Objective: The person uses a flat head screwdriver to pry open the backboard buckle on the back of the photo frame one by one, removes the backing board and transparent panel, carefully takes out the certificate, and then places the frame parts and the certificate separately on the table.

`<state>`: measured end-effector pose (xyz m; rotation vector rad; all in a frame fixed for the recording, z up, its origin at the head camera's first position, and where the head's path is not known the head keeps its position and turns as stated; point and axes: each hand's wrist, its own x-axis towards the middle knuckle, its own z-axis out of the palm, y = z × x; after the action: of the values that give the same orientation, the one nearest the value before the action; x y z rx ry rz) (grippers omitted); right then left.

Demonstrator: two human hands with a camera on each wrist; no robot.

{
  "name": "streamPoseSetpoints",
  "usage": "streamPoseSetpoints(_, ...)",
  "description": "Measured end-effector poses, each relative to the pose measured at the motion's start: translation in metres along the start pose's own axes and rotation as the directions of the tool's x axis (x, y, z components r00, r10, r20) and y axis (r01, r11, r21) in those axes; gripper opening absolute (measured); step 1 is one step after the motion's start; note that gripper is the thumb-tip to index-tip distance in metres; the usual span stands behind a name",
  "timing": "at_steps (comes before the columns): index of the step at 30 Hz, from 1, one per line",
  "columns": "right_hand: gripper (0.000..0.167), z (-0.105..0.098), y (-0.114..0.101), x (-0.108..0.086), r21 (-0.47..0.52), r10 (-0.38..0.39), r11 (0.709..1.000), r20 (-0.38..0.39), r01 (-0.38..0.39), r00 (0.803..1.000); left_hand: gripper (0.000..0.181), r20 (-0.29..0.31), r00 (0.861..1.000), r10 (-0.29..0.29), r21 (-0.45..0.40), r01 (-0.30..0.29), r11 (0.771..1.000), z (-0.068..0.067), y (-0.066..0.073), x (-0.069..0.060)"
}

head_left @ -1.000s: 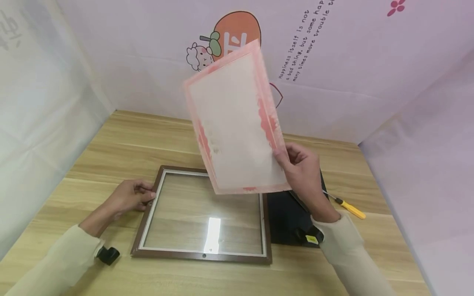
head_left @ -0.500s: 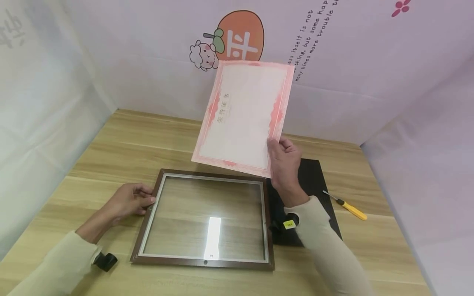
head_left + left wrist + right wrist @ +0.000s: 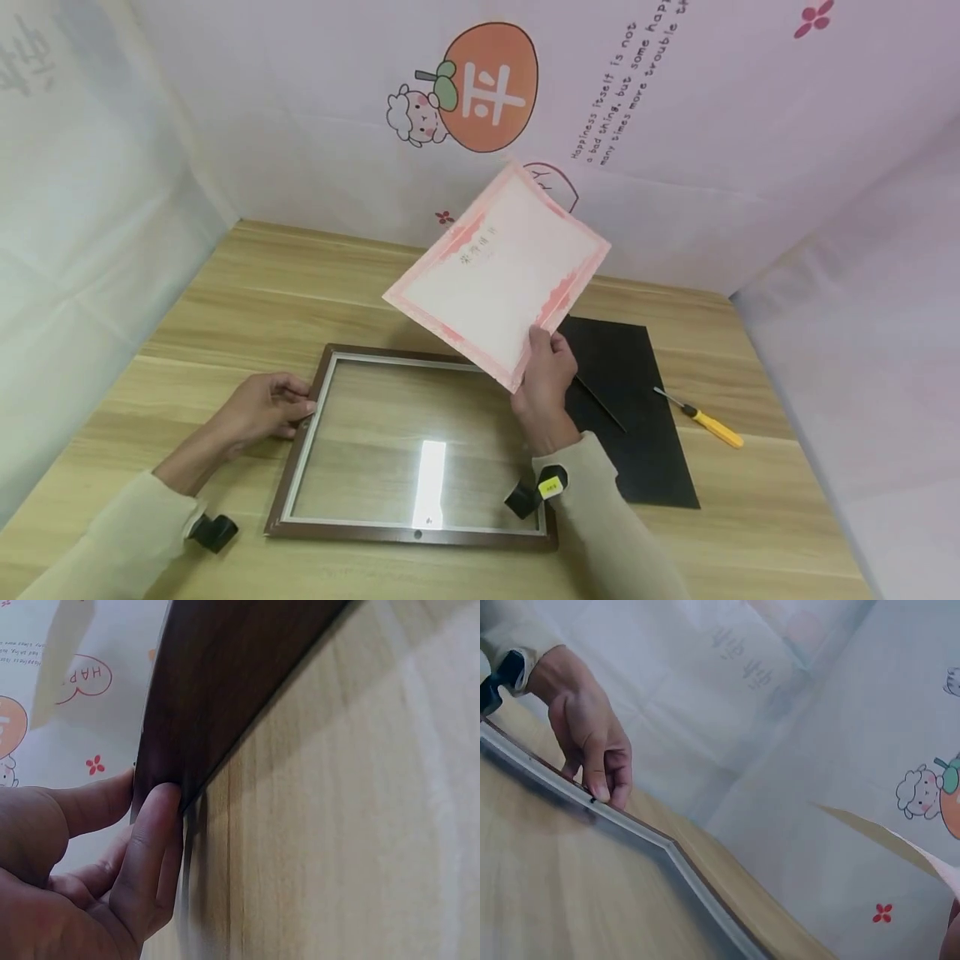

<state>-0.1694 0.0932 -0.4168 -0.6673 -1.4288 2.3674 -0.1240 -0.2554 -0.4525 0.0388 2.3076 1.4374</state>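
Observation:
A pink-bordered certificate with a pale middle hangs tilted above the far side of the picture frame. My right hand pinches it near its lower corner, thumb on the printed face. In the right wrist view just an edge of the certificate shows. The brown picture frame lies flat, with a clear pane and a silvery inner lip. At its left side my left hand holds the edge. Seen from the left wrist, the thumb and fingers of the left hand meet at the frame's side.
A black backing board lies right of the frame, partly behind the right forearm. On it rests a thin dark strip. A yellow-handled screwdriver lies at the board's right edge. Printed cloth walls enclose the wooden table.
My right hand has come left and nearer, turning the certificate from upright to slanting and lowering it toward the frame. More of the black board shows. The left hand stays at the frame's edge.

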Motion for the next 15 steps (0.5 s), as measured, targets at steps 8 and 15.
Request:
streamPoseSetpoints(8,0.023,0.001,0.024,-0.006,0.128,0.083,0.989,-0.026,-0.079,0.996,0.042,0.008,1.000,0.005,-0.002,-0.005,1.000,-0.002,-0.002,0.002)
streamPoseSetpoints(15,0.027,0.007,0.032,-0.014,0.103,0.119,0.988,-0.012,-0.117,0.993,0.042,0.009,1.000,0.002,-0.006,-0.002,1.000,-0.003,0.000,0.003)
